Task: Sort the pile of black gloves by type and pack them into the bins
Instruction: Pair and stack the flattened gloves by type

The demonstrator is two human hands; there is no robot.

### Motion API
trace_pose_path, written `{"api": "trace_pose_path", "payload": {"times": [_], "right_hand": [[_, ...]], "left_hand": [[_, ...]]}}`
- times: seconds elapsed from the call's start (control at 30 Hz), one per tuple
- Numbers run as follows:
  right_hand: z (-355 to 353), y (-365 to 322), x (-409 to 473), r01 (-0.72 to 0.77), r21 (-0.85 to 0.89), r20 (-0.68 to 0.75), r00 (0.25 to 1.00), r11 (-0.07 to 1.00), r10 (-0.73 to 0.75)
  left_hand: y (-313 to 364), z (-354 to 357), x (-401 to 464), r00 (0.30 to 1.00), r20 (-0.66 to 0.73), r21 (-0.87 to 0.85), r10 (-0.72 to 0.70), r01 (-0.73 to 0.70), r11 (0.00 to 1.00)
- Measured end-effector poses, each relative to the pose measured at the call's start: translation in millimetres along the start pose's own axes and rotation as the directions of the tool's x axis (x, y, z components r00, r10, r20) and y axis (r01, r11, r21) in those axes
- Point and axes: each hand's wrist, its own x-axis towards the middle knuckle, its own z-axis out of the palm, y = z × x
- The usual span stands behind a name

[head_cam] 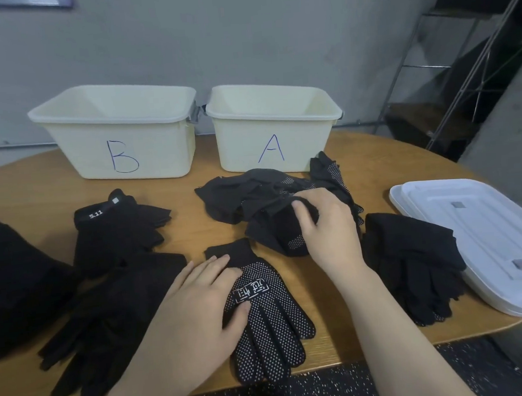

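Note:
A flat black glove with white dots point(271, 324) lies at the table's near edge. My left hand point(199, 304) presses on its cuff and palm with straight fingers. Behind it sits a heap of dotted black gloves point(253, 195). My right hand point(326, 224) pinches a glove from that heap. Plain black gloves with a "5.11" tag point(116, 226) lie at the left, and more plain ones point(113, 319) in front of them. Another stack of black gloves point(412, 261) lies at the right. Cream bin B point(119, 133) and bin A point(273, 126) stand at the back.
White bin lids point(478, 238) are stacked at the table's right edge. A black cloth bundle point(15, 277) lies at the far left. A metal rack point(448, 70) stands beyond the table at the right. The wooden table point(36, 188) ends close to me.

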Motion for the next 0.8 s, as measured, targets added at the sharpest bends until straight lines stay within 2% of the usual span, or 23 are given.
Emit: {"api": "trace_pose_path", "payload": {"times": [0.1, 0.23, 0.33, 0.53, 0.63, 0.8], "right_hand": [[-2.7, 2.3, -1.4, 0.014, 0.004, 0.013, 1.0, 1.0, -0.014], [-2.0, -0.1, 0.8, 0.042, 0.03, -0.047, 0.998, 0.999, -0.041], [-1.5, -5.6, 8.8, 0.028, 0.043, -0.077, 0.997, 0.999, -0.025], [-6.7, -12.9, 54.7, -0.007, 0.011, 0.023, 1.0, 1.0, 0.007], [-14.6, -20.4, 80.1, -0.012, -0.021, 0.054, 0.998, 1.0, 0.013], [-33.2, -37.2, 110.6, -0.012, -0.022, 0.007, 1.0, 1.0, 0.012]], "left_hand": [[-0.1, -2.5, -0.4, 0.998, -0.064, 0.0, -0.001, 0.001, 1.0], [4.1, -7.5, 6.9, 0.991, -0.127, -0.026, -0.034, 0.031, 0.999], [15.3, -19.7, 22.1, 0.996, -0.073, -0.055, -0.051, 0.047, 0.997], [23.0, 4.4, 31.4, 0.994, 0.111, -0.033, 0.01, -0.007, 0.999], [24.8, 9.3, 33.8, 0.995, 0.1, -0.024, 0.006, -0.003, 1.0], [23.0, 4.1, 42.6, 0.994, 0.094, -0.052, -0.051, 0.056, 0.997]]}}
